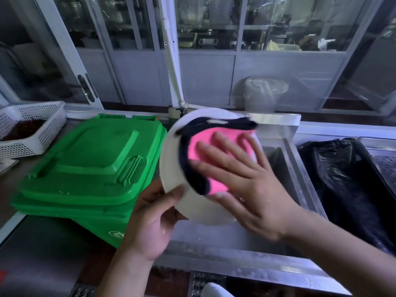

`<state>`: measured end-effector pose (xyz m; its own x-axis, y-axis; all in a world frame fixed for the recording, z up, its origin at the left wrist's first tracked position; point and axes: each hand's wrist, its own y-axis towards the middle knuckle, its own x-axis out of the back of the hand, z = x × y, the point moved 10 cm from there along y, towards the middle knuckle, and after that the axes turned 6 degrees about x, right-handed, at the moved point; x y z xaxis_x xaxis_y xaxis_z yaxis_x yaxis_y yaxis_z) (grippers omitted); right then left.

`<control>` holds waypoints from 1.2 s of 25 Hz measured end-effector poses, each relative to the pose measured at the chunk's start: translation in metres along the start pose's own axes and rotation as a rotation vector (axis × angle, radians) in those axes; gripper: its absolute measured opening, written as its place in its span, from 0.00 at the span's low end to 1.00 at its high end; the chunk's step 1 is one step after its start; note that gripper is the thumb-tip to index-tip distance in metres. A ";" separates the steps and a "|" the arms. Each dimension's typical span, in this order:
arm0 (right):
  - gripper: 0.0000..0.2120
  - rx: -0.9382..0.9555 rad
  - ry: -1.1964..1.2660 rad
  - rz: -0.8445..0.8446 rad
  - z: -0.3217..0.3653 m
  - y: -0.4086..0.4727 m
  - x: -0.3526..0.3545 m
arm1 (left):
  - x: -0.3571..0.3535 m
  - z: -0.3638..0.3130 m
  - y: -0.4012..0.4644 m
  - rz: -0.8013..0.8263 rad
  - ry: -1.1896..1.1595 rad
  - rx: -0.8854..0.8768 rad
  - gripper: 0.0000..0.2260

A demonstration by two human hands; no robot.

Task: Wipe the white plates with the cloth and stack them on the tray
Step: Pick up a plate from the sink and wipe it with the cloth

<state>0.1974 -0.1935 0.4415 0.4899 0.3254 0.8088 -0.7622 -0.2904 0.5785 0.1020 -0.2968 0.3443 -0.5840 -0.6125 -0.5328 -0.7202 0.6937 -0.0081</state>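
One white plate [171, 168], tilted up over the sink, right of one green bin [90, 168]. My left hand [150, 219] pinches its near rim; my right hand [242, 189], fingers spread, presses one pink-and-black cloth [203, 151] against it.

Plate [171, 166]: plain white, no pattern.
Cloth [205, 146]: bright pink face with a black border along its top and left edge.
Bin [90, 168]: solid green, lid and body alike; small white emblem on the front.
Basket [32, 125]: white, pierced all over with a fine grid of holes; dark reddish-brown contents.
Bag [342, 181]: glossy black.
Bucket [259, 93]: whitish, blurred.
Sink [235, 249]: dull silver-grey metal.
Door frames [171, 61]: pale grey-white.
Perforated tray [385, 161]: grey metal, dotted with small holes.
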 end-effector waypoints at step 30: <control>0.19 -0.420 -0.038 0.008 -0.077 -0.099 -0.061 | 0.006 0.123 0.008 -0.561 -0.505 0.562 0.09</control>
<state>0.2102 -0.1149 0.3266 0.4924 0.2892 0.8209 -0.8685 0.1016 0.4851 0.1390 -0.2485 0.2366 0.1202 -0.7671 -0.6302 -0.4835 0.5092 -0.7120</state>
